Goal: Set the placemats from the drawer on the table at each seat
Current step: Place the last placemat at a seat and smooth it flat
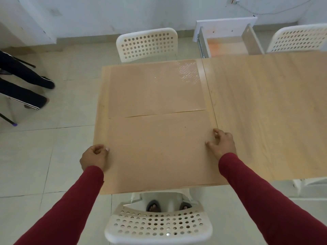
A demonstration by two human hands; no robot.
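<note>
Both hands [94, 157] [222, 144] on near placemat [159, 151] edges.

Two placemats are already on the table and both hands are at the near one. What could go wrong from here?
The near tan placemat meets or slightly overlaps the far tan placemat along their seam, so sliding it forward may push the far one askew. The left hand has only a fingertip grip at the mat's edge, so that side could slip while the right hand pulls. The open white drawer juts out beyond the wooden table and could be bumped.
</note>
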